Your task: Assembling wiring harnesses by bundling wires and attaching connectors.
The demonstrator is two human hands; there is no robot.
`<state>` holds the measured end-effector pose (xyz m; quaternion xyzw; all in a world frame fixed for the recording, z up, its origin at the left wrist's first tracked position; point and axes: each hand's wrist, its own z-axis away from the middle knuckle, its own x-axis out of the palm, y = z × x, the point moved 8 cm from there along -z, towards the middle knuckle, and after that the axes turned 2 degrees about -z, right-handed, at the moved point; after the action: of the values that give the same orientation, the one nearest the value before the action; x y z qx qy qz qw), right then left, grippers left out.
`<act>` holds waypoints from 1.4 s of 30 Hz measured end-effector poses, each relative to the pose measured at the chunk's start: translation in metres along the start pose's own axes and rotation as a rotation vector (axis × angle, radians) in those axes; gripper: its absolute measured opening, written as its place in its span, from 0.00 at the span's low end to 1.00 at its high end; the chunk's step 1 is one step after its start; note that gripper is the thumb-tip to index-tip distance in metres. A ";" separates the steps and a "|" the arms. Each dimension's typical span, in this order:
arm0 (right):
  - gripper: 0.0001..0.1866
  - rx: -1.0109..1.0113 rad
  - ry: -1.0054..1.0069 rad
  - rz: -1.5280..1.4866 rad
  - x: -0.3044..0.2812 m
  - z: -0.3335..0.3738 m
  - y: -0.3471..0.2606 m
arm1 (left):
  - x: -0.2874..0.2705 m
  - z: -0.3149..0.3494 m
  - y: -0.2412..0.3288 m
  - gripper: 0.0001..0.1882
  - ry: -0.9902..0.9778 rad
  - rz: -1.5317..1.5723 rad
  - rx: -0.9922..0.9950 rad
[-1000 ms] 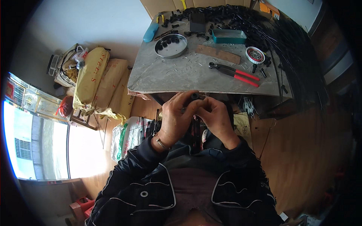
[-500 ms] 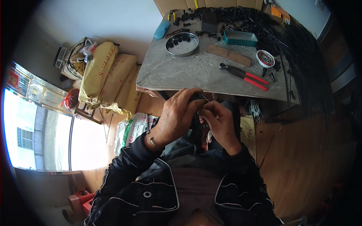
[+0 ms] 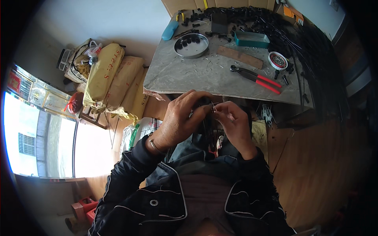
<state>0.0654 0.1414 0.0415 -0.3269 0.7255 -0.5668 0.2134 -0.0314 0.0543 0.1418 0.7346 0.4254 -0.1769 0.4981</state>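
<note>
Just off the near table edge, my left hand (image 3: 179, 118) is closed around a black piece (image 3: 205, 101), mostly hidden by the curled fingers. Beside it, my right hand (image 3: 235, 125) pinches a thin metal wire (image 3: 213, 105) between thumb and forefinger, close to the black piece. Whether the wire enters the piece, I cannot tell. On the table beyond lie red-handled pincers (image 3: 260, 80). A round metal dish (image 3: 200, 52) with black parts stands farther left, and a small white tub (image 3: 278, 61) of little metal bits stands to the right.
The grey table (image 3: 173, 76) also bears a flat brown strip (image 3: 239, 57), a teal tray (image 3: 252, 40) and a blue case (image 3: 169, 30). Black rods and parts (image 3: 271, 25) heap along its back and right. Yellow sacks (image 3: 103, 76) lie on the left.
My right hand has risen slightly, and the thin wire at its fingertips now shows at a different angle. My left hand has shifted a little left, still holding the black piece.
</note>
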 end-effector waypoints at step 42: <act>0.15 -0.121 -0.053 0.152 0.025 -0.028 -0.047 | 0.049 0.030 -0.062 0.22 0.158 0.980 -0.327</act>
<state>0.0397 0.1360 0.0955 -0.2982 0.7753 -0.4951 0.2547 -0.0482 0.0590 0.0590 0.7711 0.0900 0.2018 0.5972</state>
